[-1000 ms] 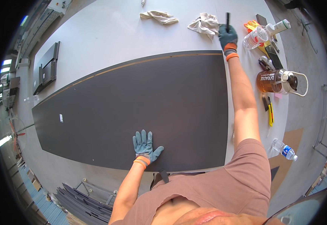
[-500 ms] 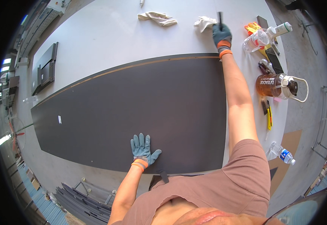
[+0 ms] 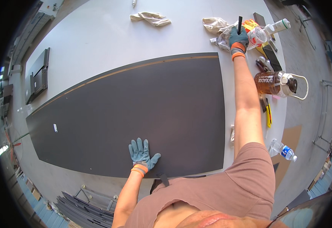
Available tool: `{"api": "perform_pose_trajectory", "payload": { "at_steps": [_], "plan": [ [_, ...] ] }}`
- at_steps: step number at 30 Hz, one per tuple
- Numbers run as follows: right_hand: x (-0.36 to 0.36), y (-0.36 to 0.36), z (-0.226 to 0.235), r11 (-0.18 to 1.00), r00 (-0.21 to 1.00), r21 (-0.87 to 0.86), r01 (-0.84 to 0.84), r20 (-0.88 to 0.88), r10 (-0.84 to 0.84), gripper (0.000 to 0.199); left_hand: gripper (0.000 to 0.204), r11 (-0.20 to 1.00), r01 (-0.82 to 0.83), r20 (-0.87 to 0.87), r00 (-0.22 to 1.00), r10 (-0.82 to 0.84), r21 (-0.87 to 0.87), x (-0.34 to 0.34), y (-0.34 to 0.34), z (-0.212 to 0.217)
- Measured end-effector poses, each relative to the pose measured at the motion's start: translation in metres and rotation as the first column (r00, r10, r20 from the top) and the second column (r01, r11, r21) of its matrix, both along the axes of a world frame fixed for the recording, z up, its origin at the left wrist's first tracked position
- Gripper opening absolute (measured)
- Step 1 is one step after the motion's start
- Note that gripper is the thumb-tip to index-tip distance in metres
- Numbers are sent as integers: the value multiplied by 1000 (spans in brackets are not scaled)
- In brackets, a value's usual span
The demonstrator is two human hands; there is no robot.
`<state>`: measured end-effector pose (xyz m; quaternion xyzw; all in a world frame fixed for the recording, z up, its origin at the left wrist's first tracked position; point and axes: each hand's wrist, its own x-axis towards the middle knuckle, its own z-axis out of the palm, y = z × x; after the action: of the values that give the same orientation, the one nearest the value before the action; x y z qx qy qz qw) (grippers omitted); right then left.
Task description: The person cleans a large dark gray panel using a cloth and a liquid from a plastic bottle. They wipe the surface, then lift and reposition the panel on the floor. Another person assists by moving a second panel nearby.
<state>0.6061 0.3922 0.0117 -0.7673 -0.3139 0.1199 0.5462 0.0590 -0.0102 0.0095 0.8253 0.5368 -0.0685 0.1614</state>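
Note:
A long dark grey panel point(image 3: 166, 102) with a brown strip along its far edge lies across the white table. My left hand point(image 3: 140, 155), in a grey-green glove with an orange cuff, rests flat on its near part, fingers spread. At the far right, my right hand point(image 3: 239, 40), gloved alike, is closed round a slim black stick-like tool point(image 3: 240, 23) that points up. What kind of tool it is does not show. Left of that hand lie a crumpled beige cloth point(image 3: 214, 25) and a greyish bundle point(image 3: 222, 41). A clear plastic bottle point(image 3: 257, 37) lies just right of it.
Along the right edge stand or lie a large brown-filled jug point(image 3: 274, 83), a yellow cutter point(image 3: 268, 114), a small water bottle point(image 3: 284, 150) and orange gloves point(image 3: 250, 24). Another cloth point(image 3: 150, 18) lies far off. Dark boards point(image 3: 38, 76) are stacked at the left.
My right hand has moved rightward with the black tool, from beside the cloth to beside the clear bottle. The cloth and greyish bundle show more fully now. My left hand stays flat on the panel.

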Motion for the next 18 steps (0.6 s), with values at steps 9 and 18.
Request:
{"api": "perform_pose_trajectory", "payload": {
  "at_steps": [9, 18],
  "plan": [
    [-32, -56, -14, 795, 856, -606, -30, 395, 333, 39, 104, 999, -24, -7, 1000, 24, -22, 0, -3, 4],
    [-91, -57, 90, 976, 986, 199, -92, 157, 61, 37, 100, 997, -66, 48, 997, 68, -33, 2, -3, 1]
  ]
}}
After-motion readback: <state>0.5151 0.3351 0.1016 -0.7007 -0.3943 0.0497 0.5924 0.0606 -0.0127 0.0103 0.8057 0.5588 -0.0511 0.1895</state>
